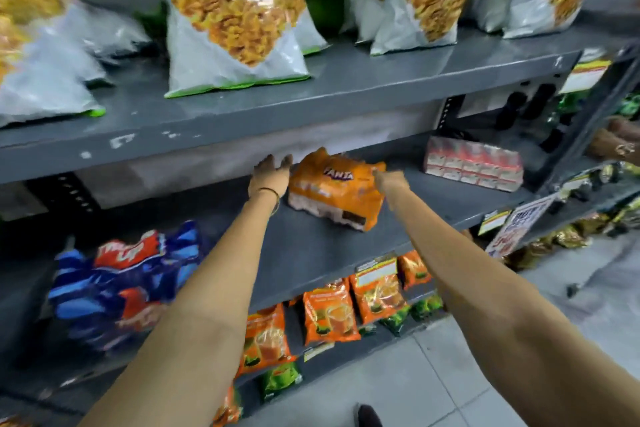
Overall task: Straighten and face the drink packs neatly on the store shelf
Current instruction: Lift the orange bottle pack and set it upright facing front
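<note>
An orange Fanta drink pack (334, 192) lies askew on the grey middle shelf (311, 250). My right hand (389, 182) grips its right top edge. My left hand (270, 177) is just left of the pack with fingers spread, beside it and holding nothing. A blue and red Thums Up pack (128, 284) sits crumpled at the shelf's left. A red and white carton pack (474, 163) lies at the shelf's back right.
Large green and white snack bags (235, 17) stand on the shelf above. Orange drink-mix sachets (329, 315) line the lower shelf. Price tags and a promo sign (516, 229) hang at the shelf's right edge. Another person's hand (620, 146) shows at far right. Grey floor tiles lie below.
</note>
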The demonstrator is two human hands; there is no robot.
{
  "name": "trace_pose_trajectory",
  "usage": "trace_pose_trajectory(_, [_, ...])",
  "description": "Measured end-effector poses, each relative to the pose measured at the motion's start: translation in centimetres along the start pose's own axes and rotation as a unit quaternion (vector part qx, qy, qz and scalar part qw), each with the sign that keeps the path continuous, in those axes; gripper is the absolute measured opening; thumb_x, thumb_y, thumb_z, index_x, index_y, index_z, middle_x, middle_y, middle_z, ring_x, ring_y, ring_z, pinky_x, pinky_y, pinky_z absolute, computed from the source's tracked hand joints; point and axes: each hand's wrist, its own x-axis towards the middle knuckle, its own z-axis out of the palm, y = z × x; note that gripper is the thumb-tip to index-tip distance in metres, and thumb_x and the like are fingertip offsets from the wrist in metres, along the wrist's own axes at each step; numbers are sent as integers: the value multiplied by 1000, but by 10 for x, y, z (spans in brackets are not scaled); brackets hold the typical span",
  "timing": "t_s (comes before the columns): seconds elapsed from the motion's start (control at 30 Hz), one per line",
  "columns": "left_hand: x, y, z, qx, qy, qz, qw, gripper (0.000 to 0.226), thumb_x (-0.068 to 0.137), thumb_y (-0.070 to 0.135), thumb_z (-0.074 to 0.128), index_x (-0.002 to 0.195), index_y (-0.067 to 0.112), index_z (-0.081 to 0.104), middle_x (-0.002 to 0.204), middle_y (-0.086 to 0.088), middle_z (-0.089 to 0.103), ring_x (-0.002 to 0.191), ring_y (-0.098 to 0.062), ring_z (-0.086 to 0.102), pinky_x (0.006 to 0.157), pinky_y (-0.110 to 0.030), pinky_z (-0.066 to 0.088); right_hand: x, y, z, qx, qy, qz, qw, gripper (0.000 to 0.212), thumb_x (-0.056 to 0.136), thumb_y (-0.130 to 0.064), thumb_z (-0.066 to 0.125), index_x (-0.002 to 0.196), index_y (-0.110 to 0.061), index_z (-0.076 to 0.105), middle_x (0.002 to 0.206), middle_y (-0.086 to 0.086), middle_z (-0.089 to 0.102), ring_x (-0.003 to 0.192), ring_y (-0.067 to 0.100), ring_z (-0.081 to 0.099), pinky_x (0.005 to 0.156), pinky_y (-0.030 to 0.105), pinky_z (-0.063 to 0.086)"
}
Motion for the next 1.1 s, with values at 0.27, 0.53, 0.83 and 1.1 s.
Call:
trace_pose_trajectory(0.27, [83,25,53,35,-123,-88,988,82,88,68,29,145,10,33,155,-12,30,141,-30,33,116,-40,24,67,-6,-30,119,-267,139,946,42,96,-28,52,135,-16,39,128,18,55,105,34,66,86,44,55])
trace_pose_trajectory(0.53, [78,16,79,48,-100,-183,977,50,98,36,39,137,4,46,143,-18,47,131,-34,45,111,-40,35,107,3,-9,107,-259,162,946,81,85,-18,69,149,-12,21,155,14,31,140,37,34,112,58,30])
trace_pose_trajectory(0.83, [35,10,69,-78,33,-17,996,41,87,22,63,122,1,54,126,-23,60,114,-39,57,91,-41,45,97,8,-27,47,-109,-71,990,72,73,-5,77,131,-6,35,131,14,53,121,32,52,95,38,45])
trace_pose_trajectory(1.1, [-12,-7,93,-145,-41,-57,987,77,68,4,81,134,1,41,124,-22,59,113,-36,59,93,-42,48,93,58,-48,-61,-90,-182,977,77,67,-4,81,128,-8,33,129,16,53,117,37,54,90,47,49])
